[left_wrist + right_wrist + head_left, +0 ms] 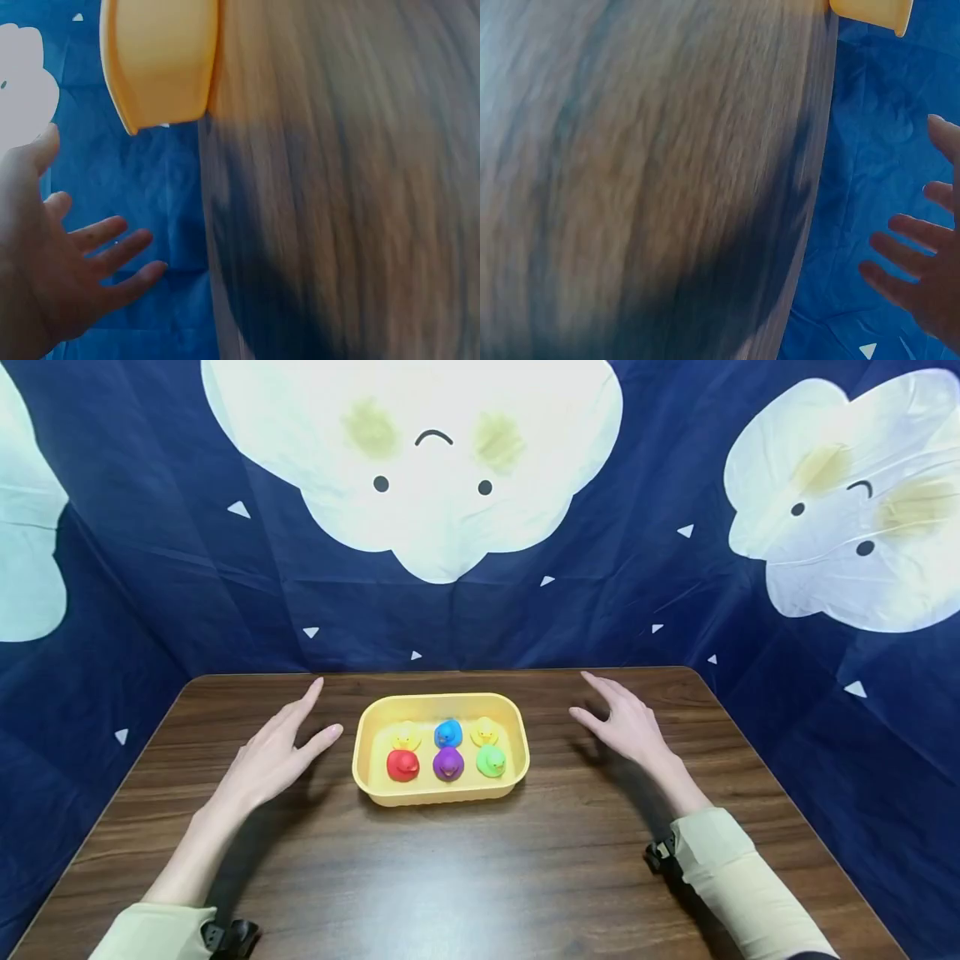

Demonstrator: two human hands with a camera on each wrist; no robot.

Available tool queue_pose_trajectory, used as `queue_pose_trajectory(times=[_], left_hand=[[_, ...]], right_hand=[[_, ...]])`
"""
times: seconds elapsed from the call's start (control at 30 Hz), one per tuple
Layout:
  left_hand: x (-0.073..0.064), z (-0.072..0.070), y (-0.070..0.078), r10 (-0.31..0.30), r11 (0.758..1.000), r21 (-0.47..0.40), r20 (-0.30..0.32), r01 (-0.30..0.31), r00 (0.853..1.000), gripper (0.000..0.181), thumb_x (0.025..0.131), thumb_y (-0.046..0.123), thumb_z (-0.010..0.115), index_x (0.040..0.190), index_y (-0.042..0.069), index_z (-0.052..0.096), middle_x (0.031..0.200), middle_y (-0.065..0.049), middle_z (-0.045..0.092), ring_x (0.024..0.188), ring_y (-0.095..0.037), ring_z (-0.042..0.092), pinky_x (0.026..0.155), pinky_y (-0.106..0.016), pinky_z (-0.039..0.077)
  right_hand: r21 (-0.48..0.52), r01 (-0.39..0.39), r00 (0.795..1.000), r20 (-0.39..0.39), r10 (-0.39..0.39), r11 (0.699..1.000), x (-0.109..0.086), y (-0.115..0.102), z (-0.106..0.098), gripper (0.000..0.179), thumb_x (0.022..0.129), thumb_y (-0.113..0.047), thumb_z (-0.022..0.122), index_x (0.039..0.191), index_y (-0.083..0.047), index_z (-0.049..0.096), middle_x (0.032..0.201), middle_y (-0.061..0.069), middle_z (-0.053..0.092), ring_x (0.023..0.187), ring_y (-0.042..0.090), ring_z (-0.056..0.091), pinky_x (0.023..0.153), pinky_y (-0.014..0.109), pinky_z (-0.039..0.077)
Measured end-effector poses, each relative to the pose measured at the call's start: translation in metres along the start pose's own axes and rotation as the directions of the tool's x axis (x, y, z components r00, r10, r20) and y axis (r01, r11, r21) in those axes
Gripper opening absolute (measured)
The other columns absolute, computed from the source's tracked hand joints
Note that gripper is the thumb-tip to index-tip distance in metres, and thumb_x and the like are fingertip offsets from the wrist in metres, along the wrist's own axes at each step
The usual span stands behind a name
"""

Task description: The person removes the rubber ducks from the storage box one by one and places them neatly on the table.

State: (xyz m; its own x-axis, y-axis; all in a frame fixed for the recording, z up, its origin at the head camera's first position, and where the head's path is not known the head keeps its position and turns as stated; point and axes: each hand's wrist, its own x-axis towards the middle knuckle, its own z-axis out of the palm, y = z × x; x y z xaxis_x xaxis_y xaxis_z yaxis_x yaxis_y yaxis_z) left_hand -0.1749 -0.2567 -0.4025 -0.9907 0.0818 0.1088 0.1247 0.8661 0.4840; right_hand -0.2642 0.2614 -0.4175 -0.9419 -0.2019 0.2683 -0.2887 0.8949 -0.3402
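A yellow tub (pixel 442 795) stands on the wooden table with small rubber ducks inside in two rows. At the front sit a red duck (pixel 402 766), a purple duck (pixel 448 764) and a green duck (pixel 491 761). Behind them are a yellow duck (pixel 406 736), a blue duck (pixel 448 733) and another yellow duck (pixel 484 732). My left hand (pixel 273 760) hovers left of the tub, fingers extended and thumb apart, holding nothing. Farther off on the other side, my right hand (pixel 624 720) is raised with spread fingers and holds nothing. Both wrist views show the tub's outer wall (pixel 161 67).
The brown wooden table (pixel 450 877) ends at a back edge just behind the tub. Dark blue cloth (pixel 480 627) with pale clouds and small white triangles hangs behind and at both sides. Each wrist carries a small black device, such as the one (pixel 660 853) at the right cuff.
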Motion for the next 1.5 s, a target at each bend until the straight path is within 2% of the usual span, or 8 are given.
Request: queue_pose_trajectory(times=[0.23, 0.4, 0.6, 0.87, 1.07, 1.27, 1.37, 1.5], left_hand=[[0.005, 0.0, 0.008, 0.017, 0.981, -0.194, 0.014, -0.014, 1.0, 0.082, 0.104, 0.054, 0.052, 0.166, 0.034, 0.001, 0.159, -0.023, 0.044, 0.135, -0.045, 0.056, 0.109, -0.07, 0.036], [0.005, 0.001, 0.013, -0.001, 0.962, -0.273, 0.061, 0.017, 0.998, 0.083, 0.105, 0.052, 0.052, 0.166, 0.031, 0.0, 0.159, -0.026, 0.042, 0.139, -0.046, 0.052, 0.113, -0.069, 0.034], [0.005, 0.007, 0.022, 0.002, 0.95, -0.31, 0.1, 0.029, 0.995, 0.08, 0.105, 0.049, 0.054, 0.167, 0.027, 0.009, 0.158, -0.025, 0.044, 0.14, -0.045, 0.051, 0.113, -0.067, 0.036], [0.001, 0.015, 0.033, 0.037, 0.934, -0.357, 0.103, 0.002, 0.994, 0.074, 0.105, 0.038, 0.058, 0.166, 0.02, 0.021, 0.153, -0.026, 0.05, 0.137, -0.044, 0.055, 0.113, -0.062, 0.04], [-0.004, 0.018, 0.034, 0.036, 0.934, -0.357, 0.136, 0.015, 0.99, 0.073, 0.106, 0.037, 0.057, 0.165, 0.015, 0.022, 0.153, -0.028, 0.049, 0.136, -0.045, 0.055, 0.111, -0.06, 0.044], [-0.008, 0.022, 0.032, 0.039, 0.918, -0.396, 0.17, 0.032, 0.985, 0.069, 0.106, 0.036, 0.057, 0.164, 0.014, 0.026, 0.153, -0.025, 0.051, 0.135, -0.042, 0.057, 0.111, -0.056, 0.044], [-0.009, 0.024, 0.031, 0.043, 0.918, -0.395, 0.195, 0.038, 0.98, 0.067, 0.107, 0.036, 0.055, 0.163, 0.013, 0.029, 0.153, -0.022, 0.053, 0.133, -0.038, 0.059, 0.11, -0.053, 0.046], [-0.01, 0.025, 0.029, 0.046, 0.925, -0.379, 0.221, 0.042, 0.974, 0.066, 0.107, 0.038, 0.055, 0.163, 0.014, 0.03, 0.157, -0.02, 0.048, 0.132, -0.035, 0.059, 0.107, -0.047, 0.047]], right_hand=[[0.067, 0.016, 1.0, -0.02, -0.015, 0.998, 0.005, -0.009, 0.0, 0.074, 0.094, -0.06, 0.065, 0.157, -0.028, 0.044, 0.155, 0.012, 0.053, 0.142, 0.036, 0.051, 0.107, 0.063, 0.045], [0.101, 0.035, 0.999, -0.039, -0.032, 0.994, 0.008, -0.015, 0.001, 0.07, 0.094, -0.056, 0.068, 0.155, -0.024, 0.048, 0.154, 0.012, 0.054, 0.142, 0.034, 0.051, 0.11, 0.059, 0.044], [0.135, 0.032, 0.999, -0.042, -0.027, 0.99, 0.011, -0.018, 0.0, 0.069, 0.095, -0.056, 0.067, 0.154, -0.026, 0.049, 0.155, 0.01, 0.053, 0.14, 0.033, 0.053, 0.109, 0.06, 0.044], [0.165, 0.04, 0.998, -0.049, -0.033, 0.985, 0.016, -0.028, -0.001, 0.068, 0.094, -0.056, 0.069, 0.153, -0.029, 0.05, 0.153, 0.007, 0.055, 0.13, 0.032, 0.061, 0.102, 0.057, 0.05], [0.181, 0.073, 0.996, -0.054, -0.064, 0.981, 0.021, -0.04, 0.003, 0.066, 0.094, -0.053, 0.07, 0.151, -0.026, 0.052, 0.149, 0.006, 0.059, 0.126, 0.03, 0.063, 0.099, 0.054, 0.052], [0.171, 0.102, 0.995, -0.035, -0.098, 0.98, 0.025, -0.052, 0.007, 0.064, 0.094, -0.052, 0.069, 0.151, -0.026, 0.053, 0.149, 0.006, 0.059, 0.134, 0.03, 0.058, 0.106, 0.054, 0.048], [0.17, 0.111, 0.994, -0.024, -0.108, 0.979, 0.026, -0.057, 0.008, 0.063, 0.094, -0.052, 0.07, 0.15, -0.028, 0.054, 0.149, 0.005, 0.059, 0.134, 0.029, 0.058, 0.106, 0.054, 0.048], [0.167, 0.14, 0.99, -0.016, -0.14, 0.976, 0.028, -0.062, 0.009, 0.062, 0.094, -0.051, 0.07, 0.149, -0.026, 0.055, 0.146, 0.005, 0.061, 0.126, 0.028, 0.062, 0.101, 0.052, 0.05]])
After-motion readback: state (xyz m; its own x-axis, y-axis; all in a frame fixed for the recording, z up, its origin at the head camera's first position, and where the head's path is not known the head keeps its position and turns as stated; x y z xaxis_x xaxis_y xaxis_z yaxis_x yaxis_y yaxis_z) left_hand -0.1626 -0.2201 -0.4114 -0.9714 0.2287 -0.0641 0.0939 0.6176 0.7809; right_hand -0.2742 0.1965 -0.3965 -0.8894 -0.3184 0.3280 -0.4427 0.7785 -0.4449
